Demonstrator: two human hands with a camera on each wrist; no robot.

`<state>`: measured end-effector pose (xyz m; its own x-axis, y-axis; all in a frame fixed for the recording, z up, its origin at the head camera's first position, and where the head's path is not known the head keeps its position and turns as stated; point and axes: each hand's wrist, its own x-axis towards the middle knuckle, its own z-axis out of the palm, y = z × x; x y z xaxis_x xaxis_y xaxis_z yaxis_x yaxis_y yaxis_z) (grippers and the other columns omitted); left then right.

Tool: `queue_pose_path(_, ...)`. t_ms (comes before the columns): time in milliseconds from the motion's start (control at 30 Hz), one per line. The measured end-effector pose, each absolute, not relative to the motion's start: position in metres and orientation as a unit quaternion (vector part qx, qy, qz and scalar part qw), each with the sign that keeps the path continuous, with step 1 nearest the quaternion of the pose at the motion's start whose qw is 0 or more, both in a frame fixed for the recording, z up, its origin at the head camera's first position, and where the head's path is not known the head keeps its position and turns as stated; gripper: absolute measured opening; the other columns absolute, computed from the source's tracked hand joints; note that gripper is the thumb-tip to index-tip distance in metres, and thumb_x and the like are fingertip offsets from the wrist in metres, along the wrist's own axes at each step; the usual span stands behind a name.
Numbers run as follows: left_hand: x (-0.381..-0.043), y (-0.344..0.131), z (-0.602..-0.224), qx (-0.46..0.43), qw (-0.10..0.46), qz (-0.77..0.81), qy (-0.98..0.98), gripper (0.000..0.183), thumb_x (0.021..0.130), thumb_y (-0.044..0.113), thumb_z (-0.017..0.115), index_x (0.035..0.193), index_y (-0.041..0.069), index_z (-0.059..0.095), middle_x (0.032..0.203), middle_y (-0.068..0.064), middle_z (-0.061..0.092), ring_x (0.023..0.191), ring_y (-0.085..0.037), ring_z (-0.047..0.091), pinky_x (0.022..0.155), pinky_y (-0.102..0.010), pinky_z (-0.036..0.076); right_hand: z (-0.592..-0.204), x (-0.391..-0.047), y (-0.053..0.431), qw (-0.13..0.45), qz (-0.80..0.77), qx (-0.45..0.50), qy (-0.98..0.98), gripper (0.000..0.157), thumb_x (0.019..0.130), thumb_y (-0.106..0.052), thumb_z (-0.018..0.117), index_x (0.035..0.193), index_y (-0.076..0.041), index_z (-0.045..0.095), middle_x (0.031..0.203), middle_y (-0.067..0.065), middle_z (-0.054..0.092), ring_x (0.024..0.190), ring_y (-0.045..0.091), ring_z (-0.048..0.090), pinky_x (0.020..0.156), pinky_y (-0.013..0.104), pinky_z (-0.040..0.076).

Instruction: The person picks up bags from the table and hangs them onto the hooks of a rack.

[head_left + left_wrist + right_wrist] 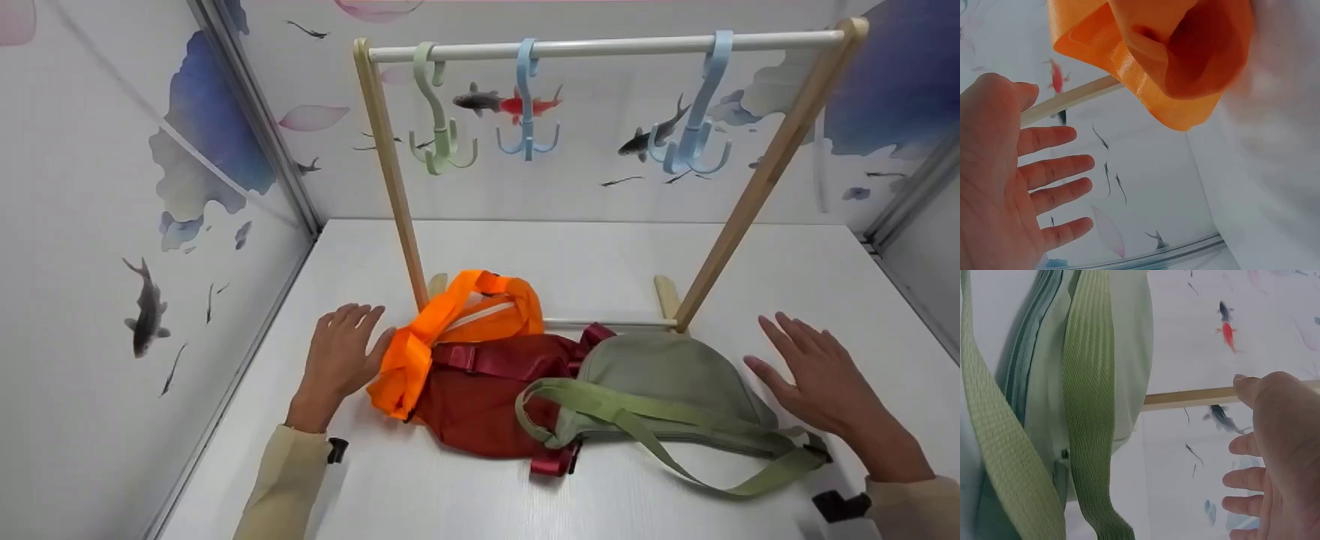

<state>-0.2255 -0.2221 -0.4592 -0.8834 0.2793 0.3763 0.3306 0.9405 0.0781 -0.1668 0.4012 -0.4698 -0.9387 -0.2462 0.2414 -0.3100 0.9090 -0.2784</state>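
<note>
Three bags lie in an overlapping row on the white table. At the left is an orange bag (495,321) with a wide strap; a dark red bag (480,412) lies in the middle, and a sage green bag (667,375) with a long green strap (675,424) overlaps its right side. My left hand (341,360), fingers extended, is just left of the orange strap (1151,104) and holds nothing. On the far side my right hand (817,375) is spread beside the green bag, also holding nothing. Both palms show in the wrist views.
Behind the bags stands a rack with wooden posts (765,184) and a white top bar (622,46). From it hang a green multi-prong hook (435,112) and two blue ones, the middle hook (527,105) and the right hook (697,112). Patterned walls enclose the table (600,262).
</note>
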Motion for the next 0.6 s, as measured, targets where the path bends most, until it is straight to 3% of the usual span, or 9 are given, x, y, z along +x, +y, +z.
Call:
queue_pose_path(167, -0.225, -0.215, -0.458, -0.168, 0.184, -0.087, -0.965, 0.046, 0.099, 0.039, 0.057, 0.132, 0.008, 0.062, 0.123, -0.014, 0.066, 0.116, -0.033, 0.057, 0.100, -0.051, 0.044, -0.468, -0.166, 0.392, 0.115, 0.151, 0.157, -0.969, 0.065, 0.099, -0.033, 0.059, 0.149, 0.001, 0.037, 0.145, 0.035, 0.039, 0.126, 0.056, 0.037, 0.099, 0.069, 0.027)
queue_pose_path(600, -0.224, -0.203, -0.456, -0.185, 0.174, -0.116, -0.960, 0.042, 0.098, 0.038, 0.059, 0.128, 0.010, 0.065, 0.118, -0.012, 0.069, 0.110, -0.031, 0.059, 0.094, -0.050, 0.048, -0.465, -0.162, 0.379, 0.088, 0.116, 0.176, -0.974, 0.055, 0.094, -0.035, 0.066, 0.132, 0.003, 0.057, 0.131, 0.030, 0.055, 0.116, 0.050, 0.051, 0.089, 0.067, 0.040)
